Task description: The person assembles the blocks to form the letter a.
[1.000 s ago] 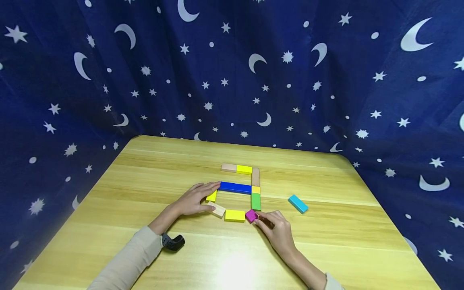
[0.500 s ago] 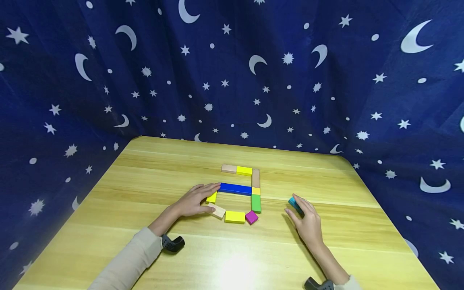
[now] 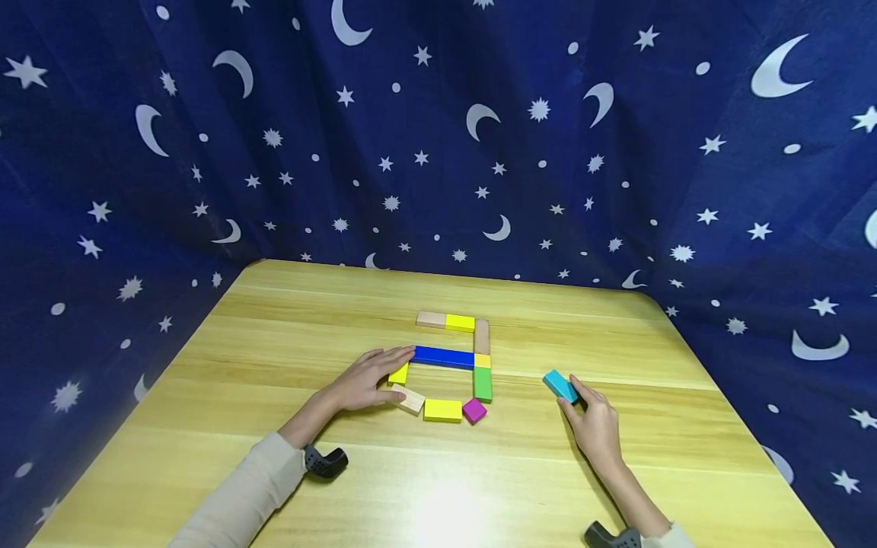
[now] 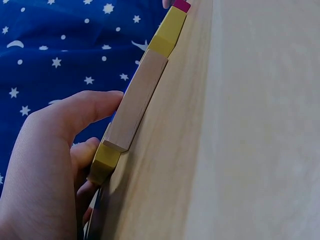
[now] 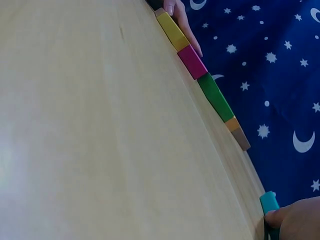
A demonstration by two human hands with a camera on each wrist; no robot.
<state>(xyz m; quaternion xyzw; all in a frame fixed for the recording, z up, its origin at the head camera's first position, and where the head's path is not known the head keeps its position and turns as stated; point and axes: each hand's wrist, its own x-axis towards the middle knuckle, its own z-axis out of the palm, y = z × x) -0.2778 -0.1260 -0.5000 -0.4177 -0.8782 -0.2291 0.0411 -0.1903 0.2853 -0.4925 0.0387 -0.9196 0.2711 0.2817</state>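
My left hand rests over the left side of a block outline, its fingertips at the left end of a blue block. Its thumb touches a plain wooden block; below the fingers, a yellow block is partly covered. Off to the right, my right hand pinches the near end of a light blue block between thumb and fingers. That block lies slanted, apart from the others. At the outline's lower right corner, a magenta block sits turned, just below a green block.
Another yellow block lies between the wooden and magenta blocks. A small orange block, an upright pale block, a yellow block and a pale block continue the outline. A starry blue curtain hangs behind the wooden table.
My right hand has let go of the magenta block and moved right to the light blue block, shifting from its far part to its near end. The left hand stays in place.
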